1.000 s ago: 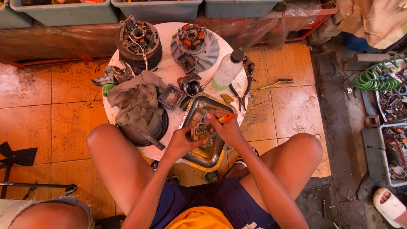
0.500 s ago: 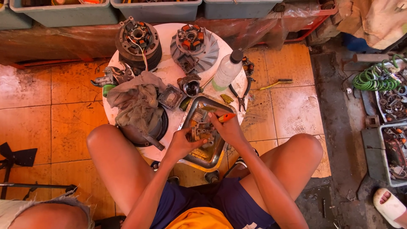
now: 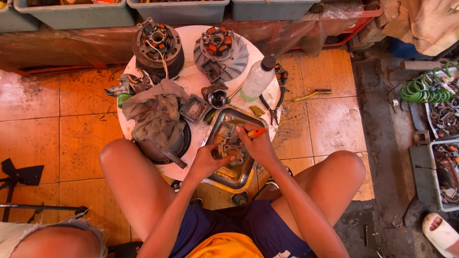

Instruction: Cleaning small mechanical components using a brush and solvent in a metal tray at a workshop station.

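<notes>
Pinching a carburetor (image 3: 230, 149) over the tray (image 3: 248, 174), left hand (image 3: 206, 161); right hand (image 3: 256, 143) clamps a screwdriver (image 3: 256, 133).

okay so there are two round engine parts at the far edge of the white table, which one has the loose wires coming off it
The left one, the dark stator: thin wires trail from its middle toward the rag. The grey finned wheel to its right shows none.

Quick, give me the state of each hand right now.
Left hand: closed, gripping the small metal engine part over the metal tray.
Right hand: closed around an orange-handled tool, working on that same part.
</notes>
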